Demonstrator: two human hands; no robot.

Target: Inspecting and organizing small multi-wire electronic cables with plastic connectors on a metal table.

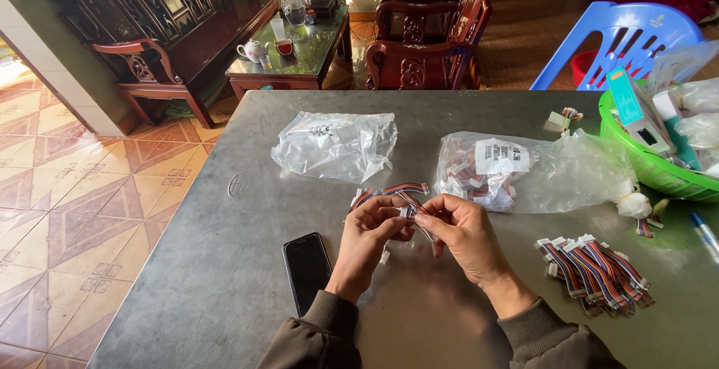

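**A:** What did you have in your hands at that moment?

**B:** You held a small white connector [405, 212] with its multicoloured ribbon wires between both hands, over the near middle of the grey metal surface [225, 264]. Your left hand [371, 238] had its grip closed on the connector from the left, thumb and fingertips pinched. Your right hand [464, 234] had its grip closed too, fingertips pressed on the same piece from the right, so the two hands touched at the connector.

**A:** And the loose wires?

**B:** A few more ribbon wire pieces [401, 188] lay just beyond your fingers, on the far side. A finished-looking bundle of ribbon cables [595, 271] with white plugs lay near your right hand, to the right.

**A:** What else sat around you?

**B:** A black phone [306, 268] lay face up just left of your left wrist. Farther away, a crumpled clear plastic bag [337, 144] lay left of centre, and a second clear bag holding connectors [487, 170] lay to its right. A green basket [651, 167] stood at the far right edge, with a blue plastic chair [629, 39] behind it. A pen [704, 234] lay at the right edge. Beyond the surface stood dark carved wooden chairs [427, 32] and a low table with a teapot [253, 50].
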